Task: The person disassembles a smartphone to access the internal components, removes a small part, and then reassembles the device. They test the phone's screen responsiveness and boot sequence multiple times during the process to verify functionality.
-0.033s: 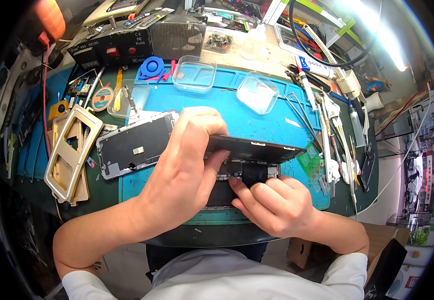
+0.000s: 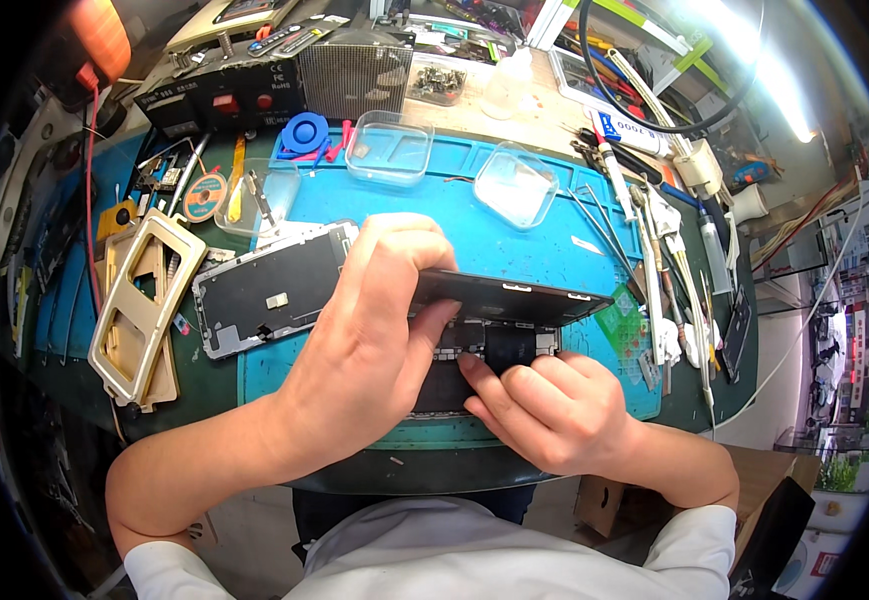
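Pinching panel: our left hand; curled at phone body, hold unclear: our right hand; slack pinch could drop panel

A cluttered workroom is lit by a glaring white tube light at two o'clock. The rounded, dark green edge of the surface is seen at six o'clock, and a pale wooden board is set at twelve. Light-toned floor is exposed at seven, a brown cardboard box is placed at five, and greenery is glimpsed at four.
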`<state>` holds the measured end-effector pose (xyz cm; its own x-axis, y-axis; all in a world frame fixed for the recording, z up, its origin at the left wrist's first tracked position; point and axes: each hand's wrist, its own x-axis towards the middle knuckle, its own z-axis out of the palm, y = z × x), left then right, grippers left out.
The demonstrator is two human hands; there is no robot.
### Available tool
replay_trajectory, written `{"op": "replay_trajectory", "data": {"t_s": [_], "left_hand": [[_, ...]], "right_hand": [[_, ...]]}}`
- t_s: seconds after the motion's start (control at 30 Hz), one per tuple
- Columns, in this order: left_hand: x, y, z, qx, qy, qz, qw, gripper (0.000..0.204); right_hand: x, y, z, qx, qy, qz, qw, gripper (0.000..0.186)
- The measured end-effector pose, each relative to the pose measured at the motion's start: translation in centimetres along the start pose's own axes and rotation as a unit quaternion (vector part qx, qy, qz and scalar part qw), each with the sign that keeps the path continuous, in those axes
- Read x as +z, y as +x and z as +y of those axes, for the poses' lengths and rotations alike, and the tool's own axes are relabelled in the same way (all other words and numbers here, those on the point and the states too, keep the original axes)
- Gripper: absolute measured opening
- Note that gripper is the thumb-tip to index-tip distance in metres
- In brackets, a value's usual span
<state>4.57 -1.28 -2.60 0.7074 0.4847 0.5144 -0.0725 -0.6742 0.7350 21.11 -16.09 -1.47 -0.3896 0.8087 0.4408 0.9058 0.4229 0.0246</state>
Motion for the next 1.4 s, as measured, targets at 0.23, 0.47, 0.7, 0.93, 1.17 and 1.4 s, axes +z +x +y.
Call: {"op": "replay_trajectory", "data": {"t_s": [0.23, 0.47, 0.7, 0.93, 1.17, 1.4], "left_hand": [[-0.1, 0.0, 0.1, 0.009, 0.004, -0.002, 1.000, 0.040], [-0.1, -0.1, 0.1, 0.007, 0.001, -0.003, 1.000, 0.039], [-0.1, -0.1, 0.1, 0.011, 0.004, -0.003, 1.000, 0.039], [-0.7, -0.1, 0.1, -0.001, -0.003, -0.010, 1.000, 0.034], [-0.9, -0.1, 0.2, -0.020, -0.016, -0.016, 1.000, 0.029], [-4.4, 0.3, 1.1, -0.030, -0.026, -0.186, 0.982, 0.024]], "right_hand": [[-0.1, 0.0, 0.1, -0.005, -0.006, 0.004, 1.000, 0.035], [-0.2, 0.0, 0.0, -0.013, -0.022, -0.001, 1.000, 0.030], [0.4, -0.2, 0.5, 0.060, 0.043, 0.047, 0.996, 0.021], [-0.1, 1.1, -0.3, 0.181, 0.175, 0.049, 0.966, 0.018], [0.1, 1.8, -1.7, 0.238, 0.194, 0.023, 0.951, 0.018], [-4.3, 0.4, 0.7, 0.147, -0.032, 0.076, 0.986, 0.050]]}}
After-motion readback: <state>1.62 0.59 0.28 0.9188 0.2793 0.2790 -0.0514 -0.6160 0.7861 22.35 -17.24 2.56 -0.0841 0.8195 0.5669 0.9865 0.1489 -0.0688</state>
